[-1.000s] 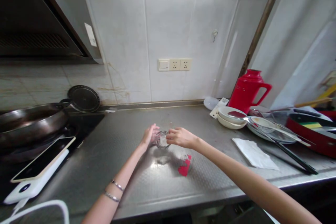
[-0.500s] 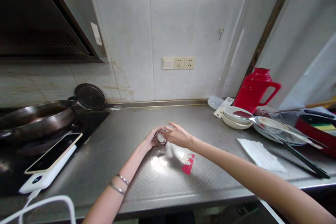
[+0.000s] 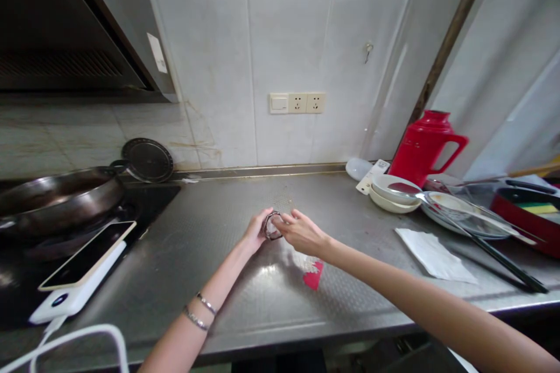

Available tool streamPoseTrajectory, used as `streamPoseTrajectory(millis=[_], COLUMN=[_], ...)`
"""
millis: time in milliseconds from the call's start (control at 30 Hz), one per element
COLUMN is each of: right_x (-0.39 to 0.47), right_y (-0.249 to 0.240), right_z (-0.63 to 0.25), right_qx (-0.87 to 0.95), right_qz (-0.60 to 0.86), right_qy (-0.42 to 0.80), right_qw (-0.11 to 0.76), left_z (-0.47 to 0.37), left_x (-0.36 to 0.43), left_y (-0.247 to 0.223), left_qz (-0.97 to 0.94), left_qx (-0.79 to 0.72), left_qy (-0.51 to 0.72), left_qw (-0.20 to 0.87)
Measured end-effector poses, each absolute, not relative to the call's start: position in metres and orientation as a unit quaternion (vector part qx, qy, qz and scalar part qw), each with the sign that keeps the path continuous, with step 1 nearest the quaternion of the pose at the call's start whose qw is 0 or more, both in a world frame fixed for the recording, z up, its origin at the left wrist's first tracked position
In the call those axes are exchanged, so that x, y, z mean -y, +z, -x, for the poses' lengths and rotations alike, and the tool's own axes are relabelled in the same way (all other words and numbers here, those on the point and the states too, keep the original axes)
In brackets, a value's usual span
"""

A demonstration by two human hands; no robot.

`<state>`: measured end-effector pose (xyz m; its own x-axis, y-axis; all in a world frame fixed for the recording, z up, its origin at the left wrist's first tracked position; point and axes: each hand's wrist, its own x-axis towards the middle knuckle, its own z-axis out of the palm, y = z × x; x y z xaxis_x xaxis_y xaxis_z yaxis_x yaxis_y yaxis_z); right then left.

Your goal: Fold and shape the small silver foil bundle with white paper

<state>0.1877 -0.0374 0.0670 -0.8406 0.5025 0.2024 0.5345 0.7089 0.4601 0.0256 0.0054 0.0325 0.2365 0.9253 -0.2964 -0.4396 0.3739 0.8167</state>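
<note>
My left hand (image 3: 257, 227) is wrapped around a small round cup-like vessel (image 3: 268, 233) with a dark, shiny rim. Its mouth is tilted towards me, over the middle of the steel counter (image 3: 210, 210). My right hand (image 3: 304, 233) is closed, its fingertips at the mouth of the vessel and partly inside it. Whatever those fingertips may pinch is hidden. Just below the hands, a torn red and white scrap (image 3: 313, 275) lies flat on the counter.
Left, a metal pan (image 3: 61, 201) sits on the black cooktop, with a phone (image 3: 90, 256) and white power bank nearer me. On the right stand stacked bowls (image 3: 396, 201), a red thermos (image 3: 422, 148) and a red pan (image 3: 520, 218). A white napkin (image 3: 433, 253) lies in front.
Both hands have shifted slightly right with the vessel, whose mouth now faces me more. My right fingers have moved from over the rim into its mouth. The white material seen inside earlier is less visible.
</note>
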Motion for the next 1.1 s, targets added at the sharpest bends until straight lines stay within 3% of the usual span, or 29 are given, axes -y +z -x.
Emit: streamPoseTrajectory(millis=[300,600,800,867,1100], right_x=[0.053,0.077,0.067,0.062,0.05], right_y=[0.064,0.045,0.033,0.037,0.072], right_z=[-0.188,-0.151,-0.151,-0.161,-0.204], right_qx=[0.898,0.813,0.786,0.81,0.915], right_qz=[0.38,0.54,0.528,0.504,0.384], right_qy=[-0.214,-0.021,0.059,0.041,-0.074], right_qw=[0.065,0.217,0.318,0.297,0.097], left_z=[-0.033,-0.039,-0.041,-0.042,-0.027], left_x=[0.008,0.02,0.021,0.02,0.006], left_y=[0.049,0.051,0.049,0.047,0.047], left_qz=[-0.288,-0.289,-0.277,-0.269,-0.298], left_qx=[-0.369,-0.326,-0.295,-0.282,-0.233], left_qy=[0.513,0.577,0.588,0.581,0.501], left_qw=[0.72,0.691,0.701,0.715,0.778])
